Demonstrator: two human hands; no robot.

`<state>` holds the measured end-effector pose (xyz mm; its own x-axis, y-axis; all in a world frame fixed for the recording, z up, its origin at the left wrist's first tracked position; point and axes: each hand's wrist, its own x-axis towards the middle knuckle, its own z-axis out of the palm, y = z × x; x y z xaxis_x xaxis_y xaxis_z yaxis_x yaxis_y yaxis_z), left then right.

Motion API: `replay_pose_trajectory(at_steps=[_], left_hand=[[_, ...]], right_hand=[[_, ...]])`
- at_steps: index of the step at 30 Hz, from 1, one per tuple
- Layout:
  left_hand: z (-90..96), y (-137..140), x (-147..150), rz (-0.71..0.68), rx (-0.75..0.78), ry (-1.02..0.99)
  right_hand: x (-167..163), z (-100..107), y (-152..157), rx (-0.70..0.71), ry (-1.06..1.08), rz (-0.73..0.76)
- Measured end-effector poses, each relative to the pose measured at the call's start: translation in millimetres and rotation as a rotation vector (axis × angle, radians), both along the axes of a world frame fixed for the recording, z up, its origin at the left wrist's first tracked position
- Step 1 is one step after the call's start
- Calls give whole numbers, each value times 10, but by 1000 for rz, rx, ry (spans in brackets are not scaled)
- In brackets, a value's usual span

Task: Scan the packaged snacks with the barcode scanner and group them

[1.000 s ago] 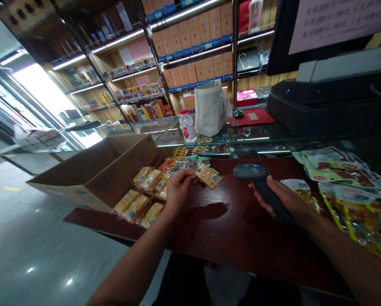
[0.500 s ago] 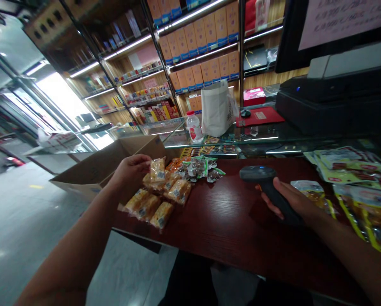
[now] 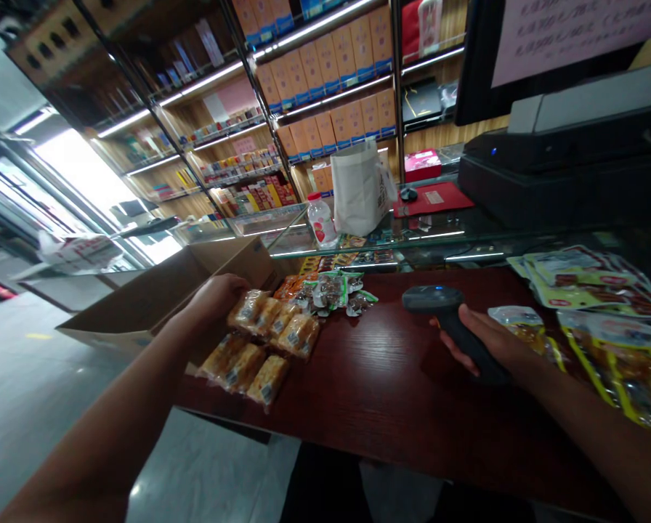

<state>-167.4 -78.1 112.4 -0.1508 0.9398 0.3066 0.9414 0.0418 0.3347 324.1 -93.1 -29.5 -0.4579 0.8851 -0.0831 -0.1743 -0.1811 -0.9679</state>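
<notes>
In my right hand (image 3: 481, 341) is a dark grey handheld barcode scanner (image 3: 434, 299), gripped by its handle over the table with its head to the left. My left hand (image 3: 221, 296) is at the left end of a row of clear-wrapped pastries. Its fingers are closed at the edge of one wrapped pastry (image 3: 249, 311), and their tips are partly hidden. Other wrapped pastries (image 3: 298, 334) lie alongside, with several more (image 3: 268, 378) in a row nearer me. Behind them are small green-and-clear snack packets (image 3: 333, 290) and orange packets (image 3: 287, 288).
An open cardboard box (image 3: 134, 290) stands left of the table (image 3: 369, 399). Yellow-edged food pouches (image 3: 620, 356) and green flat packets (image 3: 587, 280) lie at right. On the glass counter are a red-capped bottle (image 3: 321, 221), a white bag (image 3: 361, 189) and a black register (image 3: 565, 174).
My left hand has moved down and left, and the wrapped pastry it held up now lies lower, level with the row. The scanner stays in my right hand. The view has shifted slightly.
</notes>
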Motion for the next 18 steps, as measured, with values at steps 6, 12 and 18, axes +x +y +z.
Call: replay_pose_trajectory(at_steps=[6,12,18], left_hand=[[27,-181,152,-19,-31,319],[-231,-445,925,-250,289,198],[-936,-428,2171,-789,19,24]], right_hand=[[-7,50,-22,10,-14,0],[0,84,2,41,42,-2],[132,273,58,170,169,-70]])
